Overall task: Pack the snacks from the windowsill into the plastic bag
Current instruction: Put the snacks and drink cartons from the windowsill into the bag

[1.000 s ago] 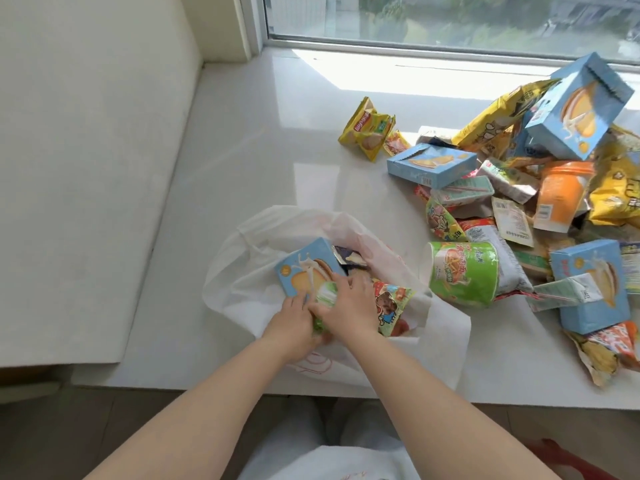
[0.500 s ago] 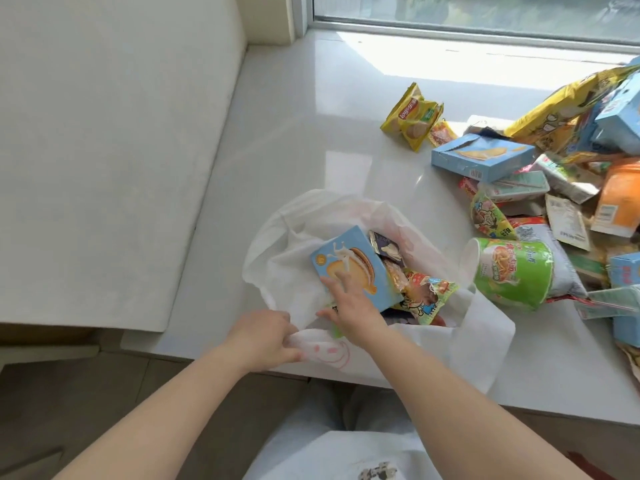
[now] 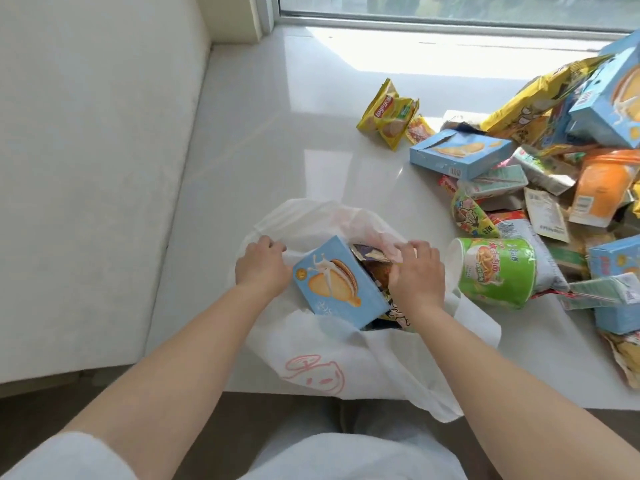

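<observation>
white thin plastic bag (image 3: pixel 346 368) with a pink doodle face on its front lies open on the white shiny windowsill (image 3: pixel 263 133), at the near edge, and its front hangs a little over that edge. the left hand (image 3: pixel 263 268) grips the left side of the bag's mouth with curled fingers. the right hand (image 3: pixel 417 275) pinches the right side of the mouth, with the thumb and fingers closed on the thin plastic. the two hands are apart, with the snacks in the bag between them.

inside the bag a light blue cardboard box with a cake picture (image 3: pixel 341 284) leans tilted, just beside the left hand. dark shiny snack packets (image 3: pixel 372 259) are tucked in next to it, under the right hand.

right of the bag a green round paper cup with a noodle picture (image 3: pixel 495 271) lies on its side, close to the right hand but not touching it. behind it sits a big messy pile of snacks. it has a flat light blue box with a chip picture (image 3: pixel 460 157), a big yellow crinkly bag (image 3: pixel 540 95), an orange pouch (image 3: pixel 602 188) and more blue boxes at the right edge. two small yellow chip packets (image 3: pixel 389 114) lie apart from the pile, further back on the windowsill, near a bright patch of sun by the window
</observation>
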Demonstrator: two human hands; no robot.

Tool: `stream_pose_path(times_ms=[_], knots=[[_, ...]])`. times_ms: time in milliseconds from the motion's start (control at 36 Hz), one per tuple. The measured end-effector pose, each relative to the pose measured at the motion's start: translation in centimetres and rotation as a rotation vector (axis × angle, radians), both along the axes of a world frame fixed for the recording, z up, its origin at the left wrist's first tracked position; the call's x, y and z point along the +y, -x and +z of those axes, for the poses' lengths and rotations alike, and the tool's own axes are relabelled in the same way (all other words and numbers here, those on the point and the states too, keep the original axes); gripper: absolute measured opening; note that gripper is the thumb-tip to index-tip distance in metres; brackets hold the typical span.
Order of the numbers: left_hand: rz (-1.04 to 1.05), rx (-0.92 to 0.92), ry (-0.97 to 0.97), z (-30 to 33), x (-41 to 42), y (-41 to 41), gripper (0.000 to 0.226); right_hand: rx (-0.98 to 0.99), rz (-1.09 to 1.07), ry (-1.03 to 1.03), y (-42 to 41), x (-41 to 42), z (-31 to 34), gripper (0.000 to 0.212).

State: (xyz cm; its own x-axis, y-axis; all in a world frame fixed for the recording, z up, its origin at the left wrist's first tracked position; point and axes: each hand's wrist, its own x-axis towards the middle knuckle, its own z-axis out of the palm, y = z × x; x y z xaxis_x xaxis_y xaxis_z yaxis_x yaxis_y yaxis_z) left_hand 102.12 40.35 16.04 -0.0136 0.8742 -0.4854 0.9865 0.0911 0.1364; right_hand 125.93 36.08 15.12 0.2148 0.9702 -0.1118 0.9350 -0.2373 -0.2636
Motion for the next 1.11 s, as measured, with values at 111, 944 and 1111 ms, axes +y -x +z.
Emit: stream_pose_path(times_ms=[111,944,1111], knots=[[-0.008,0.081,0.024,-3.4,0.8,-0.6,0.040,-0.037,-0.152,0.191,-1.6,1.5,-0.5,0.054],[0.221,-0.206,-0.647,3.0,1.3,-2.4,0.050,0.248,-0.010,-0.032,-4.0,4.4,4.4,0.033],[-0.304,-0.290,-0.567,3.9,-0.2,-10.2,0.040,0.198,-0.018,0.119,-5.7,2.1,4.1,0.036]])
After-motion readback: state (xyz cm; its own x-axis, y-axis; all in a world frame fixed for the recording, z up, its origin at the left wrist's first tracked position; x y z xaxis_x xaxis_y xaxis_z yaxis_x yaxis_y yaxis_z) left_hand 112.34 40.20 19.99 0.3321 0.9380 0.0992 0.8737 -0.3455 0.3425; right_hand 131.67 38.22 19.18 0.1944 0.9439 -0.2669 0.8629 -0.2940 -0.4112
